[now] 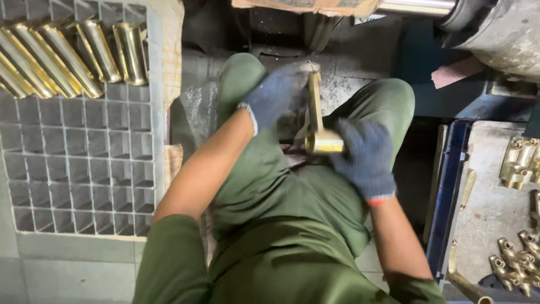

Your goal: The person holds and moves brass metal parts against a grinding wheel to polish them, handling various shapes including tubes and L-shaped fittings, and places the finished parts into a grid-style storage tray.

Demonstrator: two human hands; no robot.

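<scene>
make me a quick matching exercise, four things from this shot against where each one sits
Things:
1. brass part
2. brass tubes
3. small brass fittings
4. left hand

Places:
a. top rows of the grid crate, far left
b. tray at the right edge
c. gripping the upper end of the brass part
d. between both gloved hands, over the lap

Pairs: 1-d, 2-a, 3-b, 4-c

The person sits with the brass part [319, 121] over their lap, between the knees. The left hand [278, 93] is on the far end of the part, and the right hand [364, 157] is at its near end. Left of the part lies a grid tray [84, 163], with tubes [67, 56] in its far rows. Right of the part is a flat tray [484, 202] with small fittings [514, 262] on it, maybe loose.
</scene>
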